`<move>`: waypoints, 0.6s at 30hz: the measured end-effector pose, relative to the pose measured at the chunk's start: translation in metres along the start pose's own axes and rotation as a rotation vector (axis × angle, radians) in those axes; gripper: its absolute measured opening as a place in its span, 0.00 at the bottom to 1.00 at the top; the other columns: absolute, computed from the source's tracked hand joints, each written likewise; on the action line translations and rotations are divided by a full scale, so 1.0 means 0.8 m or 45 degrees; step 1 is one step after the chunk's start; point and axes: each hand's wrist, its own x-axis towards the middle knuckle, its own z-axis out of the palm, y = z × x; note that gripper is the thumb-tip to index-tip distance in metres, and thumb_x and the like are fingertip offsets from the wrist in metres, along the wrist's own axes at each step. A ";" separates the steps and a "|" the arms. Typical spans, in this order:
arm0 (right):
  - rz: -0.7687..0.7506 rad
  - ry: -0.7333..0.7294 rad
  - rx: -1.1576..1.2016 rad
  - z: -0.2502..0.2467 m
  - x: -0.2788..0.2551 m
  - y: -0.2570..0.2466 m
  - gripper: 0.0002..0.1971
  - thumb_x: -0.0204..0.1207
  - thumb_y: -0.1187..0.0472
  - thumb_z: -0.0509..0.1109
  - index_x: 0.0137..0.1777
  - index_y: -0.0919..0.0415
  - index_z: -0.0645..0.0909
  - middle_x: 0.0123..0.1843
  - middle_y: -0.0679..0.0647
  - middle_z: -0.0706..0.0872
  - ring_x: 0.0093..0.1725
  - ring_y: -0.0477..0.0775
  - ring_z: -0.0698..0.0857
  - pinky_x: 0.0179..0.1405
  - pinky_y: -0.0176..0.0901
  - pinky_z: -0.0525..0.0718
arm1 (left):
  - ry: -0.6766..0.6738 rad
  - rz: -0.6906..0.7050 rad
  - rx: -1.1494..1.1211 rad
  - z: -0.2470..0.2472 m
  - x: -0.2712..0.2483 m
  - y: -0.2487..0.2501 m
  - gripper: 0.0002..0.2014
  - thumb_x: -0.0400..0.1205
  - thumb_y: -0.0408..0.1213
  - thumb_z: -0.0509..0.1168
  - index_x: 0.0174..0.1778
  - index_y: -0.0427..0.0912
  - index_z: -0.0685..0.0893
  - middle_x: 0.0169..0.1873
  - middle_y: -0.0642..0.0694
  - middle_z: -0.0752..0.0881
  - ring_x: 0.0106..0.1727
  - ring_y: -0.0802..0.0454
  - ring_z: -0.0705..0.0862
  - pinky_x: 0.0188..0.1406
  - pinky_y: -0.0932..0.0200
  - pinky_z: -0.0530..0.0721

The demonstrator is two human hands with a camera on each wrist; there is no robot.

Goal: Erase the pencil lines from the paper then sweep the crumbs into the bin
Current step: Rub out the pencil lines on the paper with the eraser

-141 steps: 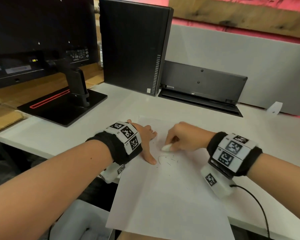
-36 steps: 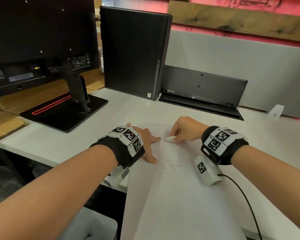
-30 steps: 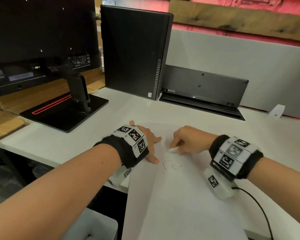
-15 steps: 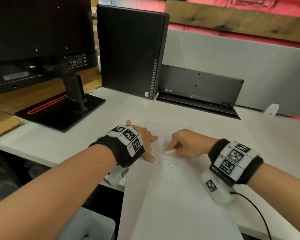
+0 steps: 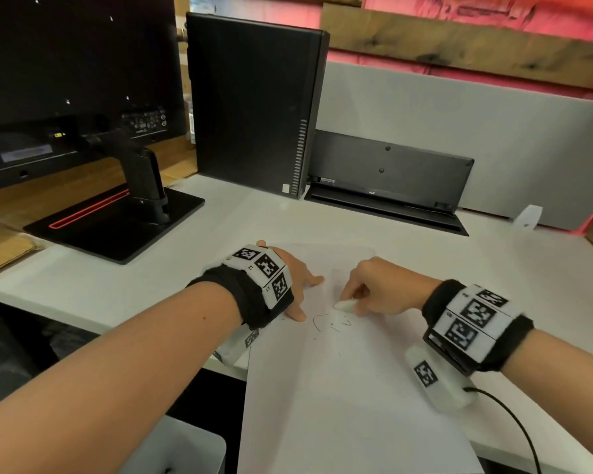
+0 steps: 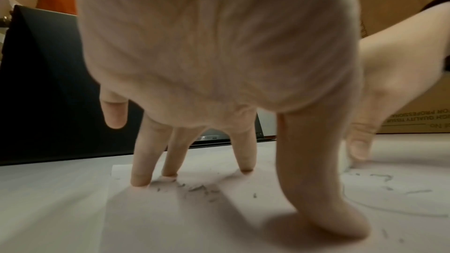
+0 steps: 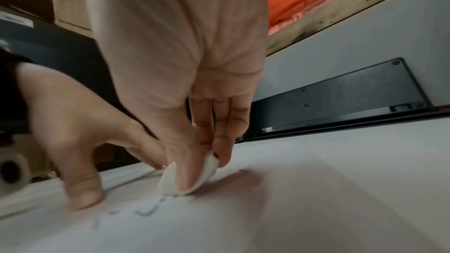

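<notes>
Eraser on paper, mid-page
Right hand (image 5: 379, 285) pinches the white eraser (image 5: 345, 305) against the paper (image 5: 339, 388) on the bench (image 5: 83, 285); left hand (image 5: 297, 278) fingers (image 6: 142, 161) spread, pressing the sheet; pencil lines (image 5: 329, 325) just below the eraser.

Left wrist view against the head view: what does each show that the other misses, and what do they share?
Only the left wrist view shows the grey eraser crumbs lying on the sheet by the fingertips, and a printed cardboard box behind. Only the head view shows the bin below the desk edge, the monitor, and the eraser pinched in the right hand. Both show the left hand pressing the paper flat, and pencil lines still on it.
</notes>
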 end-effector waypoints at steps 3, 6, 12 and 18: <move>-0.026 0.012 0.037 -0.008 -0.004 -0.002 0.12 0.76 0.52 0.71 0.49 0.60 0.89 0.46 0.53 0.91 0.41 0.52 0.83 0.43 0.35 0.80 | 0.026 0.008 -0.025 0.004 0.001 -0.002 0.42 0.78 0.61 0.63 0.82 0.65 0.45 0.81 0.49 0.56 0.79 0.44 0.62 0.74 0.37 0.59; 0.075 0.141 -0.006 -0.022 0.018 0.007 0.12 0.76 0.55 0.71 0.52 0.61 0.89 0.45 0.51 0.89 0.43 0.51 0.83 0.44 0.38 0.79 | 0.016 0.049 -0.059 0.007 0.005 -0.006 0.42 0.78 0.60 0.64 0.82 0.62 0.45 0.83 0.52 0.49 0.82 0.46 0.55 0.75 0.39 0.57; 0.078 0.066 -0.045 -0.008 0.023 0.003 0.09 0.74 0.61 0.71 0.49 0.63 0.89 0.40 0.56 0.88 0.34 0.49 0.76 0.38 0.41 0.76 | -0.002 0.039 -0.063 0.008 0.010 -0.006 0.42 0.78 0.60 0.63 0.82 0.63 0.43 0.83 0.54 0.45 0.83 0.48 0.51 0.77 0.34 0.52; -0.015 0.043 -0.026 -0.011 0.013 -0.001 0.11 0.76 0.54 0.70 0.48 0.61 0.90 0.44 0.54 0.91 0.38 0.48 0.82 0.43 0.38 0.80 | -0.015 0.057 -0.047 0.005 0.007 -0.006 0.43 0.78 0.61 0.63 0.82 0.62 0.43 0.83 0.53 0.46 0.83 0.48 0.52 0.77 0.33 0.52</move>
